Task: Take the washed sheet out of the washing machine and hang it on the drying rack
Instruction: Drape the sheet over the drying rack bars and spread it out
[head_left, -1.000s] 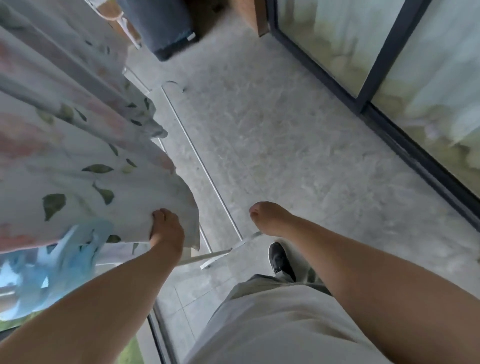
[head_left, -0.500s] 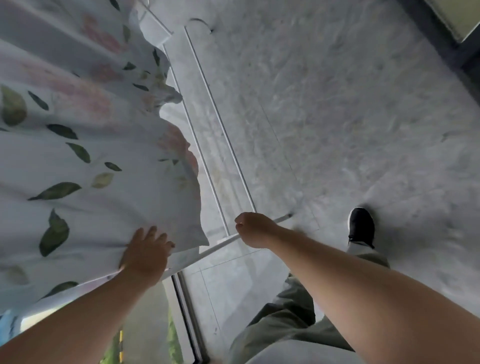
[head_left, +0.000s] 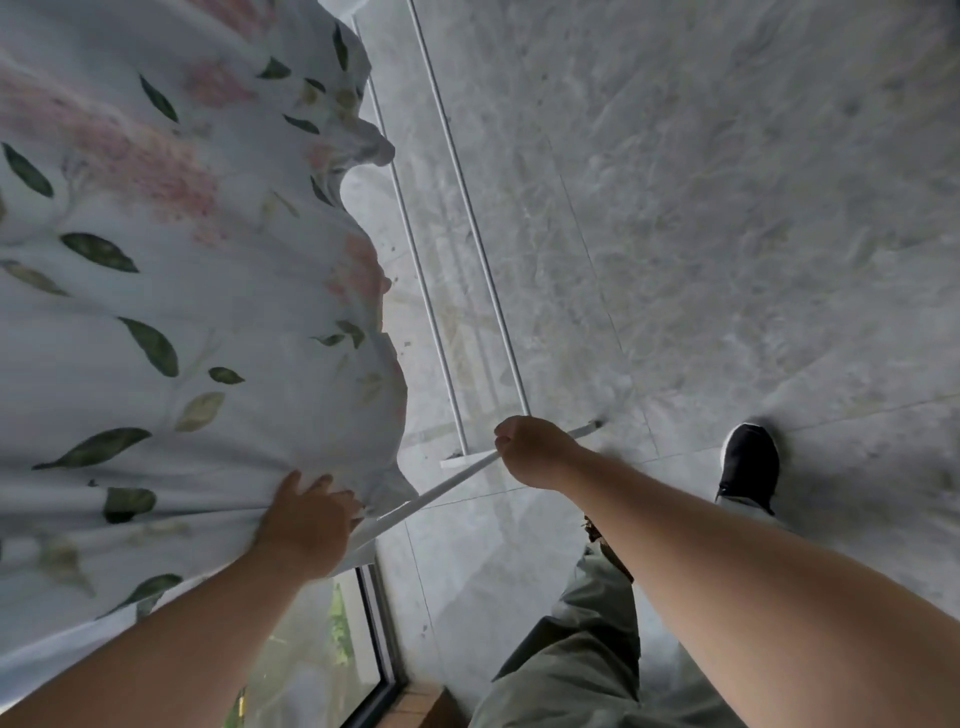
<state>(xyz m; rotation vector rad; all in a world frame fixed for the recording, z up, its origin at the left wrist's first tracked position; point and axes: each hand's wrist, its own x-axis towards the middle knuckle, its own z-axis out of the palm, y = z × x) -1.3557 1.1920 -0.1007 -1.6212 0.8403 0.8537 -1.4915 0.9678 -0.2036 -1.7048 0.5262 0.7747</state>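
Observation:
The washed sheet, white with green leaves and pink flowers, lies draped over the white drying rack and fills the left half of the head view. My left hand rests on the sheet's near edge with fingers spread flat over the fabric. My right hand is curled round the rack's near end bar, right of the sheet. Two bare rack rods run away from that bar over the floor. Most of the rack is hidden beneath the sheet.
Grey marbled floor tiles spread to the right. My black shoe stands on them and my green trouser leg is below. A dark-framed window with greenery behind it sits at the lower left.
The view has tilted further down and closed in on the rack. My left hand has slid right along the sheet's edge. My right hand keeps its grip on the end bar.

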